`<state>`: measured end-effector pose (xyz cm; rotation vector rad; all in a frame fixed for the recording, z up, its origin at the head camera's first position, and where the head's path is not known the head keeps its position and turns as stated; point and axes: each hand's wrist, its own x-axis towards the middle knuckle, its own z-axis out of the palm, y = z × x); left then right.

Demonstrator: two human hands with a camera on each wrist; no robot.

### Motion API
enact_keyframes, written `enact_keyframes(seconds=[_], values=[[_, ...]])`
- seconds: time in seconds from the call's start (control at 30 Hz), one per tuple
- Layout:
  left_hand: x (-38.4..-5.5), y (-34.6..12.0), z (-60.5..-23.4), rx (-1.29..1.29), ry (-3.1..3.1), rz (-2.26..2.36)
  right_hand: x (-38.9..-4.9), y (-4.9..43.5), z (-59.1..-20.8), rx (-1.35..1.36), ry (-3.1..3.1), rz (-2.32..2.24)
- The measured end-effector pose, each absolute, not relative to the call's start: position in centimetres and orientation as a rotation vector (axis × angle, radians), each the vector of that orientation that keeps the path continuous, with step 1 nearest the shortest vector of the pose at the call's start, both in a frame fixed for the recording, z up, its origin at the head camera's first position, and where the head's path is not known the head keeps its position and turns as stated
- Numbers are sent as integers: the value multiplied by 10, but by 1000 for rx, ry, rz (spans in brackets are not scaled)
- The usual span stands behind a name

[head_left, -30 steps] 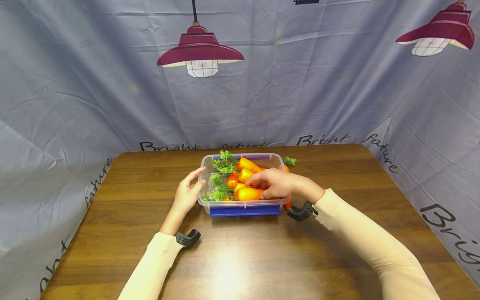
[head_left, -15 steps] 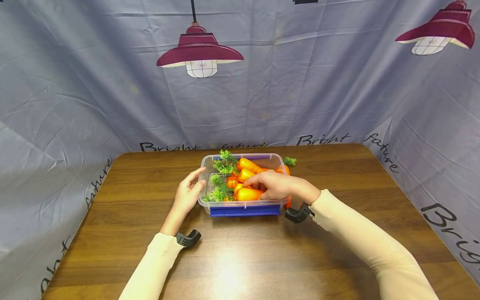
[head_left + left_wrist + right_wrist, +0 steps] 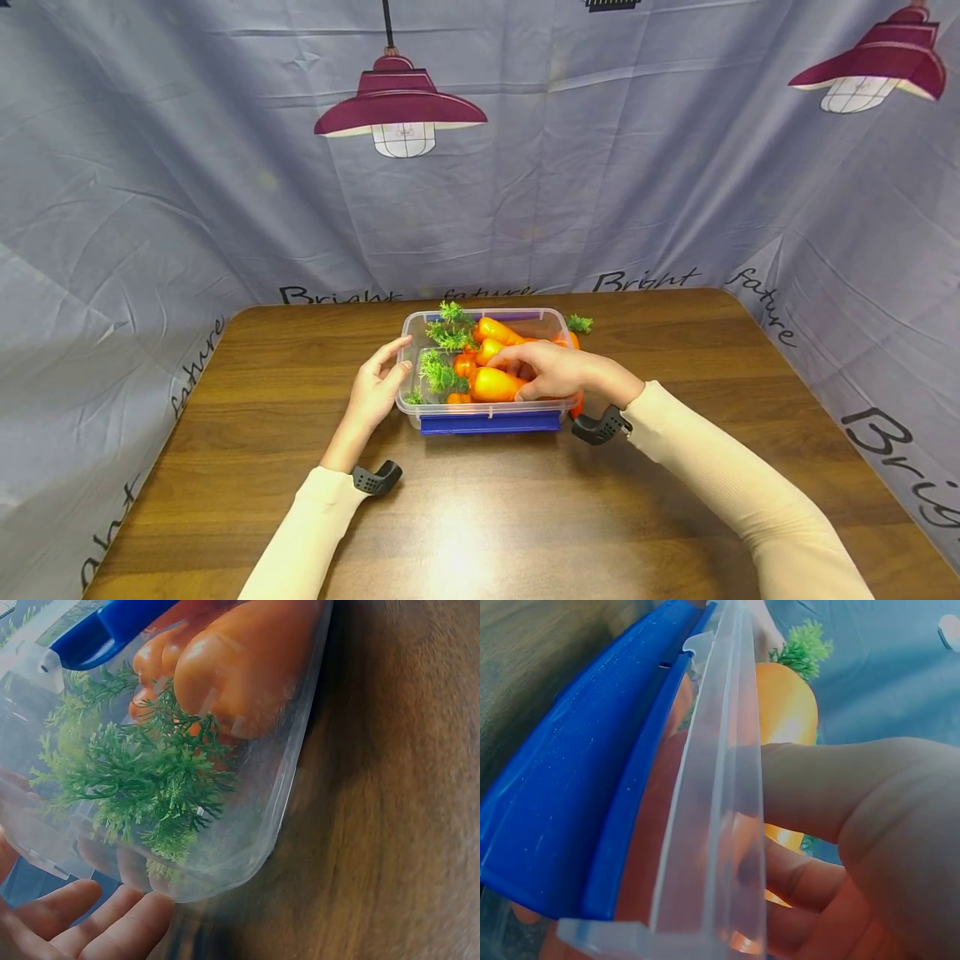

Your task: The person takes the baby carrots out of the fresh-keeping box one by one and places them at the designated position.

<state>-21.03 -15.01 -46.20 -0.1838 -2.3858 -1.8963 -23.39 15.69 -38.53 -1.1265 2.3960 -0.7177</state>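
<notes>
A clear plastic box (image 3: 491, 408) with blue side latches stands on the table, holding several orange toy carrots with green leafy tops (image 3: 438, 371). Inside its front right part, my right hand (image 3: 551, 369) holds a carrot (image 3: 495, 384) between thumb and fingers; the carrot's far end is hidden under the hand. In the right wrist view, the thumb (image 3: 810, 784) lies over the box's near wall, against the carrot (image 3: 787, 705). My left hand (image 3: 372, 383) rests at the box's left end, its fairly straight fingers (image 3: 131, 922) touching the wall in the left wrist view.
Just outside the box's right end lie more carrots, one with a green top (image 3: 580, 323) and a reddish one (image 3: 577, 406). A blue latch (image 3: 491, 422) hangs down the front of the box. Behind the wooden table (image 3: 480, 517) hangs a grey printed curtain (image 3: 600, 192).
The carrot in my right hand has risen and tilted slightly, and its leafy top has shifted up. My left hand and the box have stayed put.
</notes>
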Motion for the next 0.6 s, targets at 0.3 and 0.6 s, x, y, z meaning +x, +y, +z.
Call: enact_keyframes(seconds=[0.3,0.6], values=[[-211,-151,-464,-192,-2393,-1874,-236,162,-385,-1063,2391,-868],[-210,-150,-463,-183,-2382,-1892,-248,171,-389,-855,2273,-1359]])
